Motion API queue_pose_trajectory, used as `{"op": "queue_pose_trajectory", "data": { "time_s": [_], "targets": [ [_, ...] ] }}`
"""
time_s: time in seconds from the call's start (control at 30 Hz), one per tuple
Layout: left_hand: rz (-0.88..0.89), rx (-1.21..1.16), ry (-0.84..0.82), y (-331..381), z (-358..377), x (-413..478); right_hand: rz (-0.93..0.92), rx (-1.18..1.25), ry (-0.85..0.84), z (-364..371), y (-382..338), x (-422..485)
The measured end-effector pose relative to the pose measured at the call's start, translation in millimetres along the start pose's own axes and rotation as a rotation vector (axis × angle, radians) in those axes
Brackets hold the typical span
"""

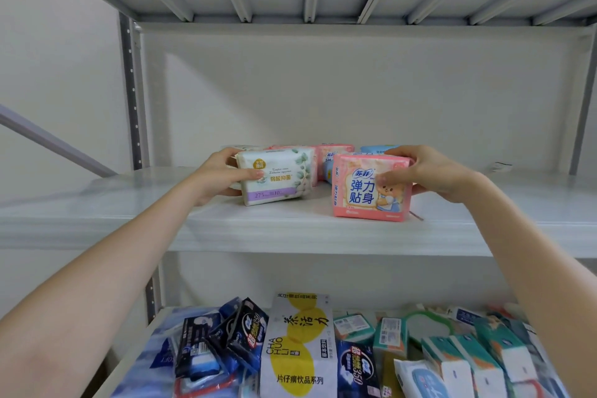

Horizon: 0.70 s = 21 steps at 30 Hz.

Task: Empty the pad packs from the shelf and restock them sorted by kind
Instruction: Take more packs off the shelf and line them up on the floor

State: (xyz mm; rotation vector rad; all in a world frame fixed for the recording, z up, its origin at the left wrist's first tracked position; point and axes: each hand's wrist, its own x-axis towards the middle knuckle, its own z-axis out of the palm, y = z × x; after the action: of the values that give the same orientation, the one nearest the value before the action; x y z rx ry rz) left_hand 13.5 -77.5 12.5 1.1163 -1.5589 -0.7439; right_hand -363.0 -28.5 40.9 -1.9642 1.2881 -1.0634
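Two bare hands reached onto the white metal shelf board point(290, 233), each holding one pack. On the left, the left hand point(219, 173) gripped a white soft-plastic pad pack printed with green leaves and a purple band point(277, 179). Its fingers point(227, 152) curled over the pack's upper left corner and the thumb lay across the front face. That pack stood upright near the middle of the board, tilted a little. Just behind it and to the right stood a smaller pink plastic pad pack point(332, 155), and beside that the top of a light blue pack point(374, 149) showed.

In front of those two stood a pink square pad pack with a cartoon bear and blue lettering point(368, 194), upright with its lower edge on the board, near the white pack but apart from it. The right hand point(433, 173) gripped its upper right corner, fingers curled over the top and thumb pressed on the front.

On the lower shelf lay a jumble, from left to right: dark blue plastic packs point(239, 329), a white carton with yellow circles point(300, 346) and teal-and-white packs point(468, 355).
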Motion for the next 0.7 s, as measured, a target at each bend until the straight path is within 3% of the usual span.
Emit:
{"op": "queue_pose_trajectory", "data": {
  "time_s": [0.5, 0.7],
  "targets": [
    [0.035, -0.349, 0.125, 12.0, -1.9, -84.2, -0.087, 0.377, 0.401, 49.6, -10.0, -72.5],
    [0.054, -0.352, 0.105, 28.4, 3.7, -137.0, -0.091, 0.43, 0.398, 55.1, -11.6, -116.4]
  ]
}}
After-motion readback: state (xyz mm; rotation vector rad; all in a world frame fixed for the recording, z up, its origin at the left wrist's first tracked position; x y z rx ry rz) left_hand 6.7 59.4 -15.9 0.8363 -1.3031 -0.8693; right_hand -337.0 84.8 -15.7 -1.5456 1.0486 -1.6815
